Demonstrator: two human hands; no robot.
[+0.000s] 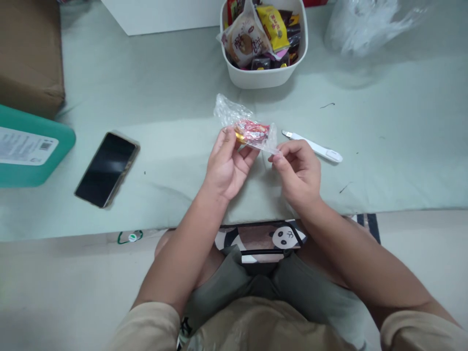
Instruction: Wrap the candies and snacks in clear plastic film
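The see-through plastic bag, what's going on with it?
A person is holding the see-through plastic bag over the table. It has something shiny and red inside. The left hand holds it from one side, and the right hand pinches its near edge. A slim white tool lies just beyond the right hand. Farther back sits a white tub full of wrapped snacks, and a phone lies off to the left.

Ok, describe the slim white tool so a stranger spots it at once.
On the pale green cloth, find the white tub of wrapped snacks. Below and right of it, just beyond the right hand, lies the slim white tool. Unlike the crinkled clear plastic bag held to its left, it is straight with a grey tip.
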